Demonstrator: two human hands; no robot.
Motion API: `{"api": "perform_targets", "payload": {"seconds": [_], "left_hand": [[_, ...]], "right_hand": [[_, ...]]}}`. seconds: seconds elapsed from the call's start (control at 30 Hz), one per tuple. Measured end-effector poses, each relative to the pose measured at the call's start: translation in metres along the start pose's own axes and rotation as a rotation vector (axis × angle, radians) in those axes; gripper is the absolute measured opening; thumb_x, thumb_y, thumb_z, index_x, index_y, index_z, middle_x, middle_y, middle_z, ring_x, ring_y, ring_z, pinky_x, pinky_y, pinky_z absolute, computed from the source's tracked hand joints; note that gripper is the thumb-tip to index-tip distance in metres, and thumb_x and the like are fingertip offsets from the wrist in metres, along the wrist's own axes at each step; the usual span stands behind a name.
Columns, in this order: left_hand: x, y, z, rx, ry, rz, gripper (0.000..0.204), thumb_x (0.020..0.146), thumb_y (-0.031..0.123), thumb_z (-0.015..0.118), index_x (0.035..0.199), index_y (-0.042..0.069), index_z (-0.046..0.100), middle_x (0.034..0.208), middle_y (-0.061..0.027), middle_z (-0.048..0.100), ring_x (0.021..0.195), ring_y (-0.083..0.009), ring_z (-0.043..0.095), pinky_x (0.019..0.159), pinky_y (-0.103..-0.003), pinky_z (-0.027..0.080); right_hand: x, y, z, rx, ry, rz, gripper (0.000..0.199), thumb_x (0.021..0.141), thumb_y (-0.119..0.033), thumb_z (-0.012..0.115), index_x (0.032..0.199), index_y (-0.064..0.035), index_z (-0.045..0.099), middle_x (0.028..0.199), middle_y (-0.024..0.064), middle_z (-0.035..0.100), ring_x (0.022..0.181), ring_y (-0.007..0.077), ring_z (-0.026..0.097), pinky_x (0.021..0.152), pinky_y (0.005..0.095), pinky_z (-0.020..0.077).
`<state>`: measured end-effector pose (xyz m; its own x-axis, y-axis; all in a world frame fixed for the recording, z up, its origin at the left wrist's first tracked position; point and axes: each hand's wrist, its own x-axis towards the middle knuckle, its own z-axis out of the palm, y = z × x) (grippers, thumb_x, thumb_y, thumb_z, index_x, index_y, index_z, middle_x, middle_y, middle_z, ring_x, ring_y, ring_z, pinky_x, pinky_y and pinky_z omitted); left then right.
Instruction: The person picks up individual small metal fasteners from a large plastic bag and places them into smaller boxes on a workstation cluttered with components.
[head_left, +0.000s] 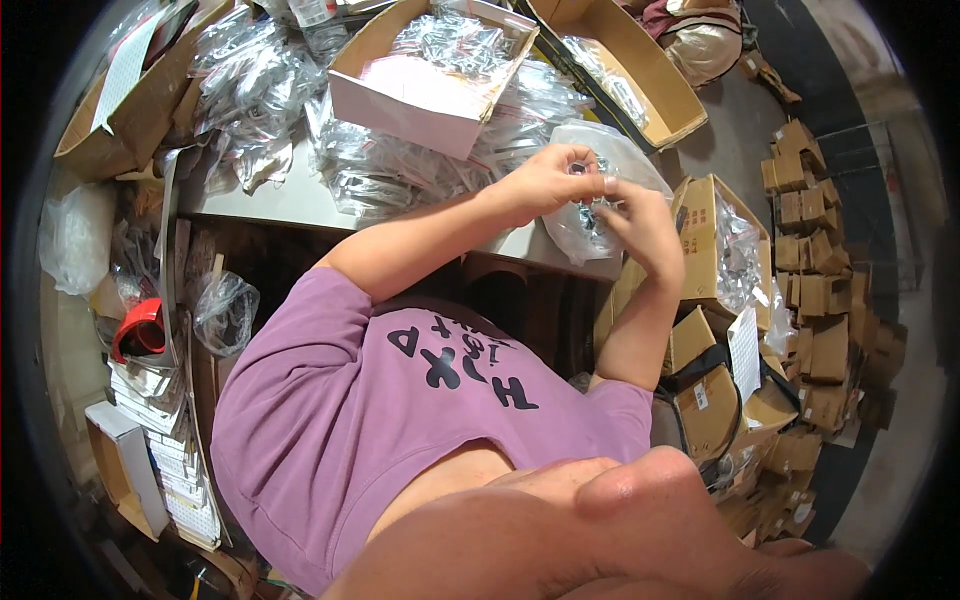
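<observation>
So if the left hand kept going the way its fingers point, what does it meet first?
Probably the right hand: the left hand points at it over the clear bag, fingertips nearly touching; depth unclear.

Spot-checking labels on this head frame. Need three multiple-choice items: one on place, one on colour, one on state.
1. Where is the red tape dispenser?
A. person's left, among the clutter
B. inside the open box on the table
C. by the stacked cartons on the right

2. What colour is the person's shirt?
A. green
B. purple
C. white

3. What are both hands doing?
A. resting flat on the table
B. lifting a cardboard box
C. working together at a clear plastic bag

Answers: 1 A, it sits low at the left edge. 2 B, purple with dark letters. 3 C, left hand and right hand meet over the clear plastic bag of small parts.
</observation>
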<state>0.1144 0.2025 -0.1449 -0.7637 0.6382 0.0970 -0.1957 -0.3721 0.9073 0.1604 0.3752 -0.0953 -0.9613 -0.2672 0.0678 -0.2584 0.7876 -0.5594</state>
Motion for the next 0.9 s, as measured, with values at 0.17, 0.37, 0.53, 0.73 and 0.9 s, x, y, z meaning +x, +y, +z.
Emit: {"api": "perform_targets", "payload": {"seconds": [0.17,0.37,0.53,0.73,0.9], "left_hand": [[0.001,-0.002,0.003,-0.196,-0.024,0.034,0.038,0.093,0.039,0.055,0.076,0.005,0.055,0.080,-0.0066,0.061,0.075,-0.0116,0.054,0.070,-0.026,0.045],[-0.004,0.005,-0.005,-0.446,-0.083,-0.100,0.056,0.093,0.056,0.044,0.069,0.005,0.051,0.079,-0.0111,0.059,0.073,-0.0170,0.053,0.070,-0.026,0.045],[-0.003,0.004,-0.004,-0.320,-0.083,-0.098,0.066,0.088,0.067,0.039,0.067,0.006,0.050,0.078,-0.0110,0.059,0.071,-0.0177,0.052,0.069,-0.026,0.045],[-0.002,0.002,0.002,-0.190,-0.078,-0.126,0.072,0.082,0.074,0.041,0.077,0.003,0.055,0.075,-0.0090,0.055,0.071,-0.0176,0.053,0.070,-0.028,0.046],[-0.004,0.000,0.003,-0.220,-0.031,-0.103,0.078,0.079,0.075,0.043,0.097,0.001,0.055,0.076,-0.0067,0.052,0.071,-0.0170,0.054,0.070,-0.030,0.048]], "right_hand": [[0.002,-0.005,0.008,-0.268,-0.084,0.046,0.027,0.072,-0.010,0.069,0.098,-0.0079,0.065,0.088,0.0190,0.064,0.084,0.0368,0.061,0.074,0.0431,0.0487],[0.001,0.001,0.008,-0.064,0.000,0.002,0.023,0.071,0.001,0.063,0.094,-0.0037,0.064,0.086,0.0209,0.063,0.081,0.0369,0.062,0.072,0.0397,0.0493],[0.000,0.001,0.006,0.104,0.156,-0.050,0.026,0.071,0.007,0.062,0.096,0.0008,0.064,0.086,0.0192,0.066,0.079,0.0297,0.067,0.073,0.0333,0.0509],[0.002,-0.021,0.010,0.666,0.440,-0.158,0.021,0.081,0.010,0.062,0.100,0.0047,0.062,0.089,0.0106,0.067,0.079,0.0161,0.066,0.072,0.0254,0.0532],[0.004,-0.030,0.016,0.824,0.310,-0.184,0.018,0.081,0.007,0.063,0.099,0.0042,0.063,0.099,0.0137,0.065,0.078,0.0171,0.066,0.067,0.0269,0.0538]]}}
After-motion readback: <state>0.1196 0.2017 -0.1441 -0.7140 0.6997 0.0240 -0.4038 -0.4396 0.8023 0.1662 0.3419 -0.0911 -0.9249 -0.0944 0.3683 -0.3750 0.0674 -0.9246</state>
